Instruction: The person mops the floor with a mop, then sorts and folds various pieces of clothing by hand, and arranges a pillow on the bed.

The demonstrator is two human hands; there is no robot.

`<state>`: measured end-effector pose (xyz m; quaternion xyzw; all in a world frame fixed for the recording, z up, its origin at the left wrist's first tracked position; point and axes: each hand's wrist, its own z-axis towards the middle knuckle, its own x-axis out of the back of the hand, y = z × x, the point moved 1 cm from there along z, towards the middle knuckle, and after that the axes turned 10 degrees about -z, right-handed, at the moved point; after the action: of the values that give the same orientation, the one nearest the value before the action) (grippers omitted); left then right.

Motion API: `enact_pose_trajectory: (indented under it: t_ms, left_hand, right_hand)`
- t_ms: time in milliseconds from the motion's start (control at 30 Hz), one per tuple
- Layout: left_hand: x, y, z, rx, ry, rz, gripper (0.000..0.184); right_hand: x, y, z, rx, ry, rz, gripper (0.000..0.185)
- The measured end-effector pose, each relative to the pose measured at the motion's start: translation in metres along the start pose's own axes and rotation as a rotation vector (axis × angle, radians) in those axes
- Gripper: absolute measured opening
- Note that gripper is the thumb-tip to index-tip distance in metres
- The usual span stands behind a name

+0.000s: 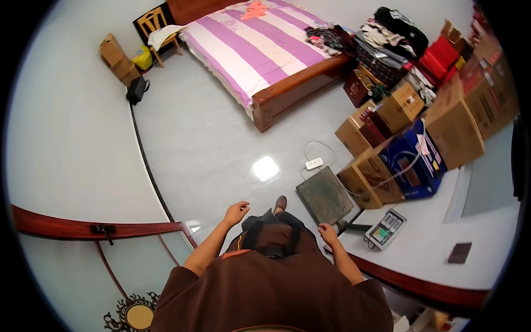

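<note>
My left hand (237, 212) hangs in the air over the pale floor, its fingers loosely bent and a little apart, with nothing in it. My right hand (328, 233) hangs low at my right side, near the corner of a square platform scale (324, 196). Its fingers look relaxed and I see nothing held in them. The scale's worn greenish plate lies on the floor ahead to the right. Its display unit (387, 228) with a keypad is beside my right hand, apart from it. One shoe (281, 203) shows in front of me.
A white power strip (314, 164) and its cord lie beyond the scale. Cardboard boxes (371, 176) and a blue box (414, 160) line the right side. A bed (249, 52) stands ahead. On the left is a red-brown door frame (66, 228) with a latch.
</note>
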<state>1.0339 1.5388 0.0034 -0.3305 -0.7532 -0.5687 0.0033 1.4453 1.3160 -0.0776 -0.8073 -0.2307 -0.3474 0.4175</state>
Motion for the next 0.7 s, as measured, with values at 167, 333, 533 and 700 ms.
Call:
enact_pose_trajectory:
  t_ms: [167, 333, 533, 700]
  left_hand:
    - [0.031, -0.006, 0.041, 0.012, 0.06, 0.043, 0.029]
    - [0.072, -0.031, 0.078, 0.219, 0.075, 0.149, 0.024]
    - [0.114, -0.007, 0.131, 0.273, 0.137, 0.103, 0.024]
    - [0.116, -0.014, 0.179, 0.278, 0.154, 0.021, 0.025]
  right_hand:
    - [0.016, -0.047, 0.095, -0.042, -0.104, -0.025, 0.032]
    - [0.025, -0.085, 0.174, -0.047, -0.201, -0.113, 0.032]
    - [0.05, -0.14, 0.265, 0.139, -0.18, -0.269, 0.029]
    - [0.084, -0.212, 0.339, 0.103, -0.185, -0.292, 0.025]
